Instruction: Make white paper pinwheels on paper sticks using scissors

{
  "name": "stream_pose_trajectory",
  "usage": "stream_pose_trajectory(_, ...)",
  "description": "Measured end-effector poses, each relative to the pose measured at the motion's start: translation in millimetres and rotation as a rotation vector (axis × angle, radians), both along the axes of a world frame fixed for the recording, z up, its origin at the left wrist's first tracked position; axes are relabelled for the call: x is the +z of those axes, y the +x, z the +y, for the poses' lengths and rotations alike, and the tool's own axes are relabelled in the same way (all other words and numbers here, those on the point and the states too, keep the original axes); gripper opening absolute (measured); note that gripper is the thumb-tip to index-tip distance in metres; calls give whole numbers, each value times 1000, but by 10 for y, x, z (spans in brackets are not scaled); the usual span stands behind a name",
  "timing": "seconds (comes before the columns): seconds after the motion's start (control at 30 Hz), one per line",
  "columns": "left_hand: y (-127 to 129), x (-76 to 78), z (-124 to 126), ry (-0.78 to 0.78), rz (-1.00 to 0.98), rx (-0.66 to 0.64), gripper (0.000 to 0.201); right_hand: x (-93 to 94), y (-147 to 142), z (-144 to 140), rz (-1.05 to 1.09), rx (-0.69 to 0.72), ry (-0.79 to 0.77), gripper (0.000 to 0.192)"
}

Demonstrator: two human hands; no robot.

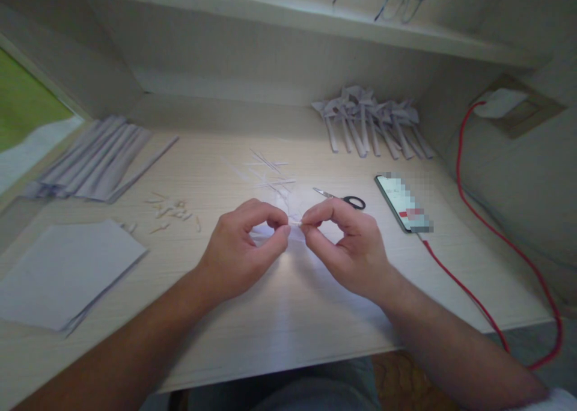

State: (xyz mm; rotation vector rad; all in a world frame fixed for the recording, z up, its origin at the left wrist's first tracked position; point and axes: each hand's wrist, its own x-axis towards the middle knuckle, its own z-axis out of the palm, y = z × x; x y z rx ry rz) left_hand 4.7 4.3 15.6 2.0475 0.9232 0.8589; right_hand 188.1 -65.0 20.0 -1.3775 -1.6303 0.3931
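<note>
Small pale piece (296, 223) is at ctr of the frame, held btwn our two hands just above the desk (225, 351). We pinch its left end w/ thumb + index of our L hand (246, 249) and its right end w/ thumb + index of our R hand (349, 246); both pinches are closed on it, tips nearly meeting. Most of it is hidden by our fingers, so we can't tell its full shape.

Just beyond our fingertips, approx ctr, we have thin white strips (270, 181) lying loose & crossed. Left of our L hand, mid-left of frame, is a scatter of short bits w/ white tips (174, 210), like cut cotton swabs. Lower left: a stack of white sheets (72, 273), edges slightly uneven. Upper left: rolled paper tubes (92, 161) side by side, one angled away at the right end of the row.

Just past our R hand, right of ctr, are scissors (345, 199), black handle toward the right. Further right, a phone (394, 197) lies face up, screen lit & partly pixelated; a red cable (466, 288) runs from its near end, off the desk edge & back up to a white plug (500, 103) at the wall, upper right. Upper right of ctr, paper pinwheel-like pcs (362, 119) lie in a row, stems toward us. Across the top: a shelf (270, 14) w/ a bent wire item on it.
</note>
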Motion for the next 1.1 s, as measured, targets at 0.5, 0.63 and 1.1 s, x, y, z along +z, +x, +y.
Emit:
stream_pose_trajectory(0.5, 7, -11, -14, 113, 24, -2, 7, -32, 3, -1, -83, 33, 55, 10)
stream_pose_trajectory(0.63, 10, -22, -5, 126, 30, -3, 7, -24, 5, 4, -98, 54, 71, 9)
stream_pose_trajectory(1.1, 1, -49, 3, 183, 52, -11, 9, -32, 17, 5, -172, 64, 78, 7)
